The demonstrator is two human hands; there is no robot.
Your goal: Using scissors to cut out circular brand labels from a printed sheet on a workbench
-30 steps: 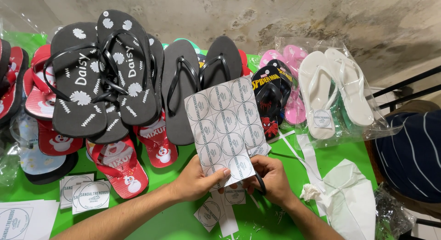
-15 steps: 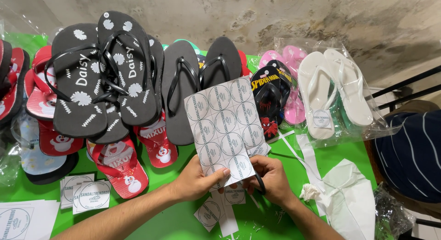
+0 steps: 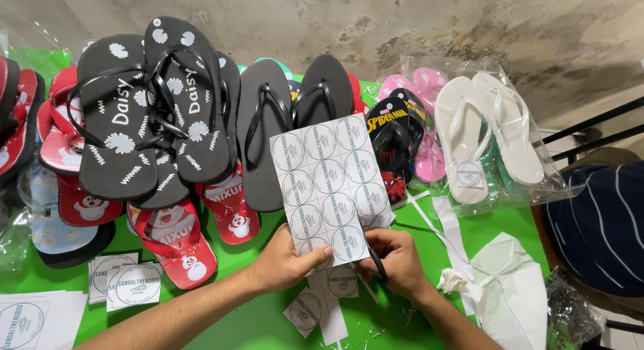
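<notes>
Black flip-flops (image 3: 144, 108) fan across the green table (image 3: 261, 326) at left. Left hand (image 3: 288, 263) pinches the sheet of round labels (image 3: 330, 186) by its lower edge, held upright at centre. Right hand (image 3: 396, 259) curls around what look like scissors (image 3: 377, 261). White flip-flops (image 3: 486, 135) lie bagged at right.

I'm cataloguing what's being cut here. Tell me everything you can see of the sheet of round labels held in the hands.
The sheet of round labels is thin white paper printed with rows of circular emblems, faint grid lines between them. It stands nearly upright, tilted slightly, above the green table, in front of the black flip-flops. The left hand pinches its lower edge; the right hand, holding dark scissors, meets its bottom right corner. The lower edge looks uneven there. Cut squares lie below.
</notes>
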